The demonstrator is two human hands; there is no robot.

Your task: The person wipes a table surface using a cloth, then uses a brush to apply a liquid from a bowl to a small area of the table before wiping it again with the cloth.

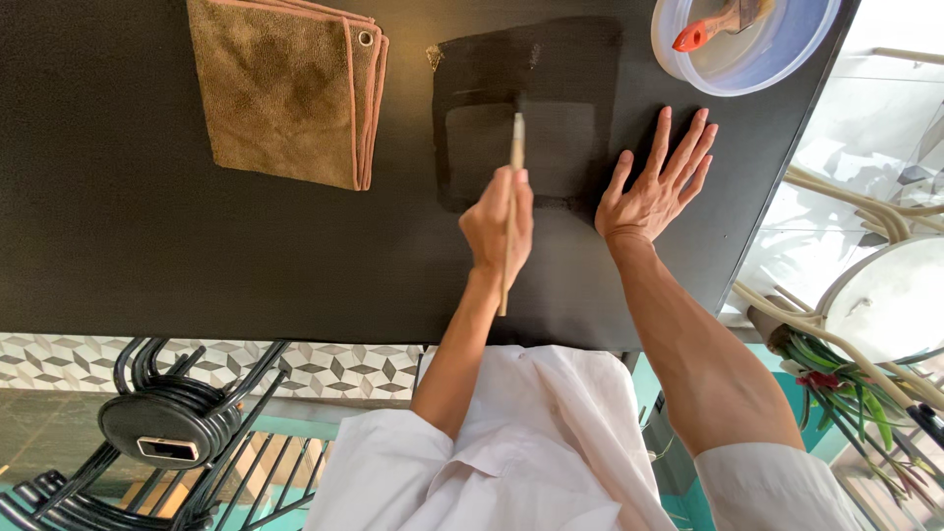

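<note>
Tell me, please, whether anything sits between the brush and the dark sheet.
Nothing visible does. The left hand holds the brush with its tip already on the dark sheet. The right hand lies flat at the sheet's edge, and the folded cloth sits off to the side.

cloth (285, 93) brown, pink-edged | table (118, 226) black | bowl (777, 59) pale blue

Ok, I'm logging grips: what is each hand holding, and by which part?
The left hand holds a thin brush around mid-handle; the right hand lies flat on the table, holding nothing.
</note>
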